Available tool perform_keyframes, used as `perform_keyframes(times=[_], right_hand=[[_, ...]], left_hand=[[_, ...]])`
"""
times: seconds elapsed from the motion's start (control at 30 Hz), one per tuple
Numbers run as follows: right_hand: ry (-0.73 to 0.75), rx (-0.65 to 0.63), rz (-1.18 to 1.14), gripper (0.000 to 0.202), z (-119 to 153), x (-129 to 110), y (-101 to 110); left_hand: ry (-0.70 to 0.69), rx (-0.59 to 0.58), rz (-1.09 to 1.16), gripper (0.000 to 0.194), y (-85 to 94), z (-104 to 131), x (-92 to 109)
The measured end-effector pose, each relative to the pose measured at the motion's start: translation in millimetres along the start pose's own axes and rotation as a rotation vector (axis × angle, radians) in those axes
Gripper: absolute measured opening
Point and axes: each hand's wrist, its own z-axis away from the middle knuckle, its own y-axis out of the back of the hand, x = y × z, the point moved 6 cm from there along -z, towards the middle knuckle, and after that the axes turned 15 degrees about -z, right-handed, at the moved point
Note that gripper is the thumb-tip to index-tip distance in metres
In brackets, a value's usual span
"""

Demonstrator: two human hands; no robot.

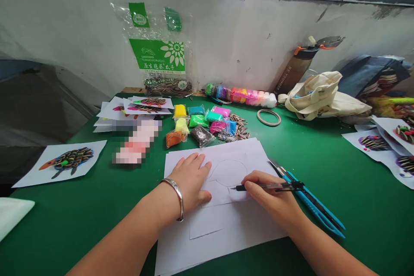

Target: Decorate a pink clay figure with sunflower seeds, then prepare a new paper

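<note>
A stack of white paper [181, 252] lies on the green table before me, its top sheet bearing a thin outline of a rounded shape and angular lines. My left hand [190, 183] rests flat on the sheet, fingers spread, left of the drawn curve. In my right hand [274, 194] is a black pen [281, 186], pinched near its tip, the point touching or just above the paper inside the drawing. Blue-handled scissors [310, 207] lie beside the right hand, partly behind it and the pen.
Bagged coloured clay [197, 120] and loose sunflower seeds [239, 127] sit beyond the paper. A seed bag [161, 60] leans on the wall. Seed-covered pictures [71, 161] lie left and right. Tape [269, 117], a bottle [296, 69] and a cloth bag [315, 95] stand at the back.
</note>
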Motion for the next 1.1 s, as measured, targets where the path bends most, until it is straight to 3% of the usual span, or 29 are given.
perform_keyframes(times=[0.4, 0.73, 1.1], right_hand=[[0.028, 0.107, 0.046, 0.019, -11, 3, 28], [0.068, 0.055, 0.153, 0.022, -9, 2, 24], [0.064, 0.042, 0.144, 0.021, -9, 6, 24]], left_hand=[[0.019, -0.029, 0.027, 0.069, -8.0, -4, -5], [-0.020, -0.006, 0.029, 0.066, 2.0, 3, 1], [-0.019, 0.024, 0.038, 0.061, -1.8, 3, 0]])
